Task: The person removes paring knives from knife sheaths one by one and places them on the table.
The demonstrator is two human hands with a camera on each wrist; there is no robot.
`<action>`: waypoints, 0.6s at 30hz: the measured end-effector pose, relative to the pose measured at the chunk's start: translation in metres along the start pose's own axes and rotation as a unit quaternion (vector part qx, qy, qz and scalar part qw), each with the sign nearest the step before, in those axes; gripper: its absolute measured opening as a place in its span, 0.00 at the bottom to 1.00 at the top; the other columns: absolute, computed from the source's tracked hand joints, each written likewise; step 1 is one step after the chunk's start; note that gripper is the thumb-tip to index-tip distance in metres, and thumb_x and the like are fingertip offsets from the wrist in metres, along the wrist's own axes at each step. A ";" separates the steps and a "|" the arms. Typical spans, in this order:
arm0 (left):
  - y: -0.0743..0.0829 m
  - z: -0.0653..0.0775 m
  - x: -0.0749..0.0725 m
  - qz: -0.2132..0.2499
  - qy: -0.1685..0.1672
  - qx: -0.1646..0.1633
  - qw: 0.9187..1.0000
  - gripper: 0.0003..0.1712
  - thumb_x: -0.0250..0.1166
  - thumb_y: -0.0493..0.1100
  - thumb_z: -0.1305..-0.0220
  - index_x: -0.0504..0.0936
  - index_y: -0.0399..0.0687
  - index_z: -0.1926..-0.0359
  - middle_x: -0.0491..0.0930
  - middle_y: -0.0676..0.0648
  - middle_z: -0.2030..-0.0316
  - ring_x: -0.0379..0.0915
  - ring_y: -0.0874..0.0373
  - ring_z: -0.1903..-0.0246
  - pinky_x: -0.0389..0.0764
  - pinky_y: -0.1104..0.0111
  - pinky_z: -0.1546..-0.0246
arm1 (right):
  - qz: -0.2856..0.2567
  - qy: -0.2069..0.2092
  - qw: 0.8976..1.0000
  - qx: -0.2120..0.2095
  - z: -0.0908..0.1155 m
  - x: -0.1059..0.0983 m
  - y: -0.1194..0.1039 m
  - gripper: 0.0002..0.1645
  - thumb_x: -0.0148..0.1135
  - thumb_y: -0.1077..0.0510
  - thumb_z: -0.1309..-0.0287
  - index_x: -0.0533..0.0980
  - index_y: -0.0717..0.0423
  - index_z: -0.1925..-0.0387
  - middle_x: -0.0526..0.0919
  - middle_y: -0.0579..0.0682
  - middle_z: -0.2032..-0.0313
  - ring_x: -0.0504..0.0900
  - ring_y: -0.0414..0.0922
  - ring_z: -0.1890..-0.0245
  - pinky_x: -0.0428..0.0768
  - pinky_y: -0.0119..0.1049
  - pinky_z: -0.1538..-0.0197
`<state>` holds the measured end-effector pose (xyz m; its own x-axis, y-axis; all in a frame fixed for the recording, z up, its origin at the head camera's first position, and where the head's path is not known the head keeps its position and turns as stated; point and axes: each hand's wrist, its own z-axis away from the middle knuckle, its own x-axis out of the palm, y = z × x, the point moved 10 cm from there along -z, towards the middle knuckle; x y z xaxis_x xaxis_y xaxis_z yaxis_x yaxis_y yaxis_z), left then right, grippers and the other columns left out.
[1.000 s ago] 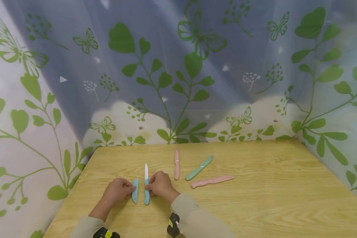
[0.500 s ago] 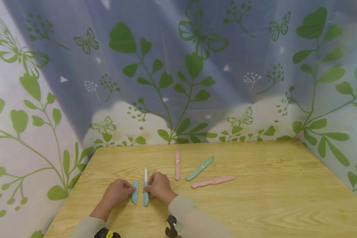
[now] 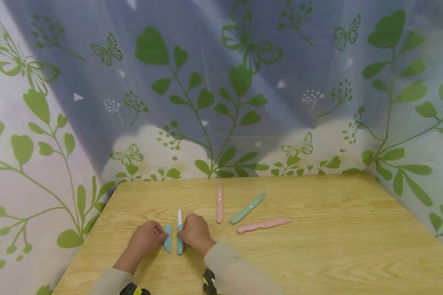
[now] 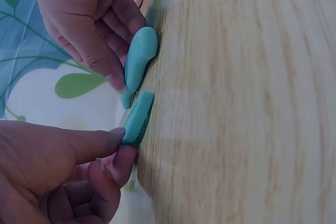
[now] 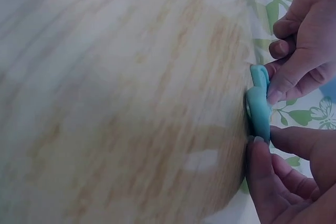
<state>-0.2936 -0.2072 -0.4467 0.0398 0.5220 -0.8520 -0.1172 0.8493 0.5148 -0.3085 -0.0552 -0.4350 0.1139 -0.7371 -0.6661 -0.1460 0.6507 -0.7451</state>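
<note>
In the head view my left hand (image 3: pixel 147 237) pinches a blue knife sheath (image 3: pixel 167 241) between thumb and fingertips, close over the table. Just to its right, my right hand (image 3: pixel 196 232) grips the blue handle of a small knife (image 3: pixel 180 248), whose white blade points away from me. Sheath and knife lie side by side with a narrow gap between them. The left wrist view shows the sheath (image 4: pixel 138 118) in the near fingers and the knife handle (image 4: pixel 139 59) in the far hand. In the right wrist view the handle (image 5: pixel 258 113) partly overlaps the sheath (image 5: pixel 259 75).
Right of my hands lie a pink sheathed knife (image 3: pixel 219 205), a green sheathed knife (image 3: pixel 247 209) and another pink sheathed knife (image 3: pixel 263 225). The wooden table (image 3: pixel 336 254) meets a leaf-patterned curtain (image 3: pixel 214 123) behind and at both sides.
The knife in my right hand has shifted slightly left, closer to the sheath, and its blade tip sits a bit lower. My left hand and the sheath have barely moved.
</note>
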 end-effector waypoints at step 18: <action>0.011 0.007 -0.003 -0.039 0.003 0.011 0.999 0.11 0.68 0.44 0.39 0.77 0.43 0.71 0.74 0.50 0.80 0.66 0.57 0.80 0.66 0.69 0.80 | 0.024 0.022 0.999 -0.026 0.004 -0.004 -0.004 0.22 0.72 0.63 0.53 0.70 0.54 0.91 0.70 0.43 0.90 0.67 0.38 0.88 0.65 0.27 0.85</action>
<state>-0.2880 -0.1993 -0.4375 0.0428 0.4531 -0.8904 -0.0922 0.8892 0.4481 -0.3049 -0.0538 -0.4294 0.0622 -0.7137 -0.6977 -0.2019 0.6756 -0.7091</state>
